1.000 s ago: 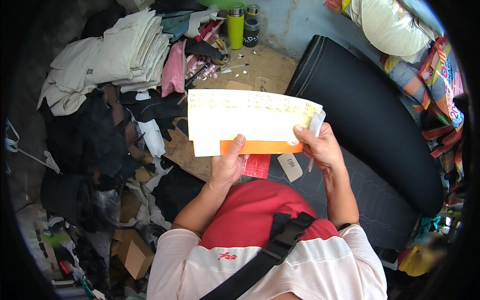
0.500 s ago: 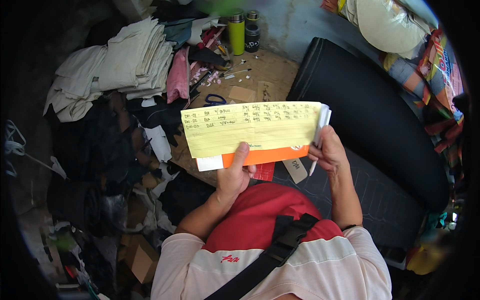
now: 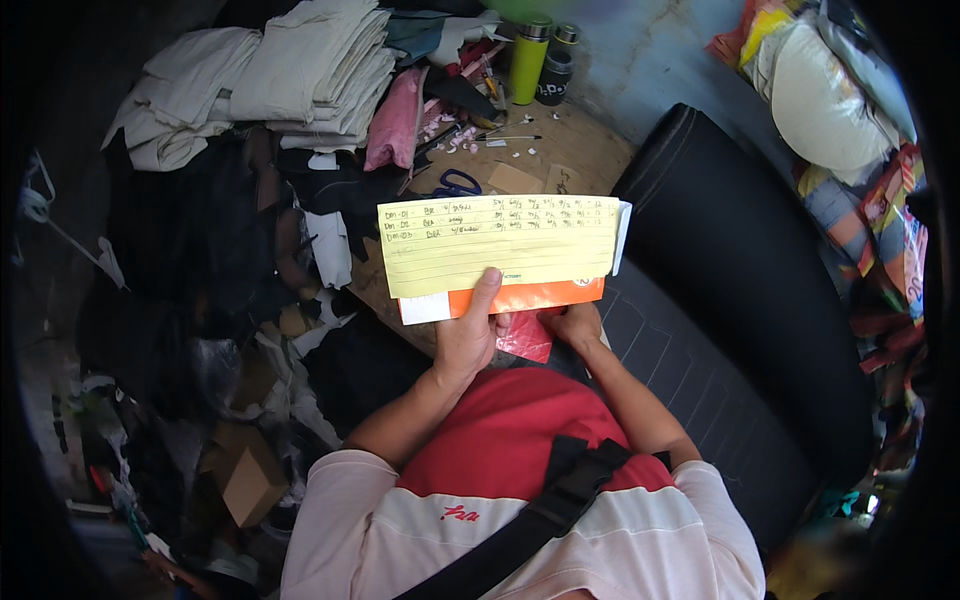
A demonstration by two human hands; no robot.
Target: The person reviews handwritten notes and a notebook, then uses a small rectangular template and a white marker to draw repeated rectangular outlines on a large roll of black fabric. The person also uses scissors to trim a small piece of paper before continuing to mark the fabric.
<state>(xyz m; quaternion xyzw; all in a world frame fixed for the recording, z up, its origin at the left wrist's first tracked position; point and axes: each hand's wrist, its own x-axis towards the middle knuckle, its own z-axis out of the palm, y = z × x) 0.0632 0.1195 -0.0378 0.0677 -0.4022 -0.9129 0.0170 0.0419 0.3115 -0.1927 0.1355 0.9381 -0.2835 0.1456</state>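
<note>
My left hand (image 3: pixel 468 335) is closed on a yellow lined notepad (image 3: pixel 500 240), its thumb laid over the lower edge. Handwritten rows fill the top of the page, and an orange cover (image 3: pixel 530 294) with a white end sticks out underneath. Just below the pad's right part is my right hand (image 3: pixel 578 325), its fingers bent and partly hidden. I cannot make out whether it holds anything. Beside its fingertips lies a shiny red piece (image 3: pixel 527 338), close to my shirt. No pen shows in this hand now.
Blue-handled scissors (image 3: pixel 456 184), a pen (image 3: pixel 522 137) and pink scraps lie on the brown tabletop (image 3: pixel 590 135). Folded cream cloth (image 3: pixel 310 75) is piled at the far left, near a green bottle (image 3: pixel 529 60). A big black roll (image 3: pixel 740 270) fills the right side.
My right hand has left the pad's right edge and moved down and left beneath it. The white pen it held is out of sight. The notepad stays in my left hand.
</note>
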